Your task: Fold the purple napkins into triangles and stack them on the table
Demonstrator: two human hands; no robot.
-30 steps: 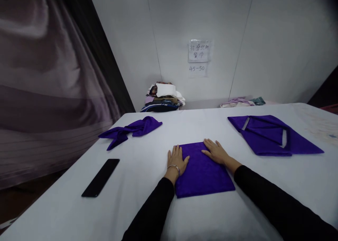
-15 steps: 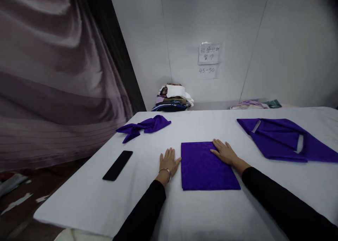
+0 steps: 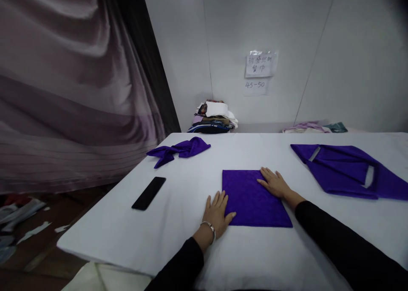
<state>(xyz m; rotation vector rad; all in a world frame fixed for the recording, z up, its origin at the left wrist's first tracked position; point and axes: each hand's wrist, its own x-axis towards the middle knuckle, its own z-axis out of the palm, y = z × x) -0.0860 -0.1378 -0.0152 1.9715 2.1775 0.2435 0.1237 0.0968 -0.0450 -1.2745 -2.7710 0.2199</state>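
A purple cloth napkin (image 3: 251,201), folded into a flat square, lies on the white table in front of me. My left hand (image 3: 218,213) rests at its lower left edge, fingers spread, with the thumb over the cloth; a bracelet is on that wrist. Flat on the upper right corner lies my right hand (image 3: 272,182), its fingers stretched out. Neither hand grips anything. Further right is a loosely folded purple cloth (image 3: 339,172) with gaps between its layers. A crumpled, twisted purple cloth (image 3: 188,147) lies at the back left.
A black phone-like slab (image 3: 149,193) lies left of my left hand on the white table (image 3: 108,235). Behind the table's far edge are a pile of folded fabrics (image 3: 213,118) and more cloth (image 3: 309,127). A pinkish curtain (image 3: 63,91) hangs on the left.
My left hand has moved down along the napkin's left side, and its thumb now overlaps the cloth. My right hand stays on the upper right corner. The view has shifted slightly.
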